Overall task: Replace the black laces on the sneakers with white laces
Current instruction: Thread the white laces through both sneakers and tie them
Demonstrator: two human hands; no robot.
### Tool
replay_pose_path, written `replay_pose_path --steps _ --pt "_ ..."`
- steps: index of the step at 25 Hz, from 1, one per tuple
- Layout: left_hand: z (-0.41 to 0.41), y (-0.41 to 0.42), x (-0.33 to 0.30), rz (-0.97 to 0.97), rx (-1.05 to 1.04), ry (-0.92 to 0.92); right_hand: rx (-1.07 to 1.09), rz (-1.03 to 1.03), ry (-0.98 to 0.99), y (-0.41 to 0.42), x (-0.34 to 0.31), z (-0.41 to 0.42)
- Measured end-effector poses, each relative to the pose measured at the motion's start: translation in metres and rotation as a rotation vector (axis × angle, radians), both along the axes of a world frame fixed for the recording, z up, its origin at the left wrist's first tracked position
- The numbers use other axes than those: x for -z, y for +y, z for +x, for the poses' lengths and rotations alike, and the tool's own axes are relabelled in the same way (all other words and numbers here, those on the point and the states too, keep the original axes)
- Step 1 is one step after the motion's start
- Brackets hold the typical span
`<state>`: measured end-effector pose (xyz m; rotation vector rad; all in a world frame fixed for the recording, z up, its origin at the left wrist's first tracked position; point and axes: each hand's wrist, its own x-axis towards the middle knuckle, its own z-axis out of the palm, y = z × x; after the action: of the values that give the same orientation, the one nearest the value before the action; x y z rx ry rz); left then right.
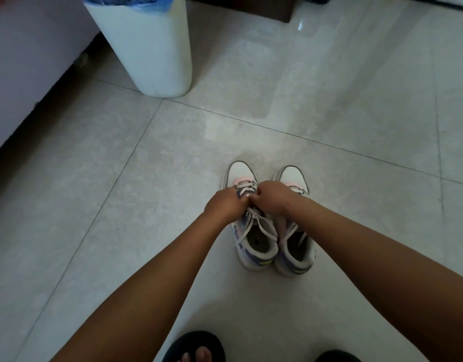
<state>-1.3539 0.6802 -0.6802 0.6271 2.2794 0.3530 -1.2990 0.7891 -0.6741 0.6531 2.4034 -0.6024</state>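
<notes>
Two white sneakers with pink and blue trim stand side by side on the tiled floor, toes pointing away: the left sneaker point(247, 231) and the right sneaker point(294, 246). Both carry white laces point(261, 223); the left shoe's lace ends lie loose across its opening. My left hand point(225, 205) and my right hand point(270, 199) meet over the middle of the left sneaker's lacing, fingers curled and pinching the lace there. The fingertips are hidden from me. No black lace is in view.
A tall white bin point(146, 45) with a blue liner stands at the back left. A pale piece of furniture point(24, 61) runs along the left edge. My feet in dark slippers point(196, 347) are at the bottom. Dark furniture point(251, 6) sits at the top.
</notes>
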Motion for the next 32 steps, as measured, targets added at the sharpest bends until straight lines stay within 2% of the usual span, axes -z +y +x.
replay_pose_path --steps 3,5,7,9,11,17,20,22,25,28,32 --pt "-0.002 0.019 0.0 -0.221 0.107 0.093 -0.139 0.1 -0.106 -0.005 0.002 -0.017" --pt "-0.002 0.021 0.003 -0.232 0.089 0.069 -0.204 0.114 -0.165 -0.008 0.0 -0.022" --pt "-0.004 0.016 0.0 -0.11 0.148 0.046 -0.213 0.05 -0.08 -0.005 -0.001 -0.02" --pt "-0.005 -0.001 0.001 0.078 0.221 0.078 -0.132 -0.037 0.059 -0.001 -0.005 -0.009" --pt "-0.004 -0.014 0.004 0.224 0.2 0.082 -0.062 -0.083 0.187 0.0 -0.005 0.002" --pt "0.004 -0.02 0.016 0.388 0.116 0.089 0.101 -0.18 0.358 -0.003 0.002 0.022" --pt "0.004 -0.018 0.016 0.341 0.089 0.139 0.149 -0.188 0.345 -0.003 -0.001 0.024" --pt "0.003 -0.016 0.01 0.262 0.071 0.132 0.139 -0.153 0.259 -0.004 -0.006 0.021" --pt "0.0 -0.006 0.006 0.022 0.168 0.07 0.006 -0.086 0.008 -0.007 -0.012 0.014" --pt "-0.004 0.008 0.002 -0.198 0.265 0.05 -0.064 -0.055 -0.076 -0.01 -0.017 0.006" --pt "-0.009 0.009 -0.009 -0.148 0.208 0.076 -0.129 -0.071 -0.098 -0.01 -0.019 0.0"
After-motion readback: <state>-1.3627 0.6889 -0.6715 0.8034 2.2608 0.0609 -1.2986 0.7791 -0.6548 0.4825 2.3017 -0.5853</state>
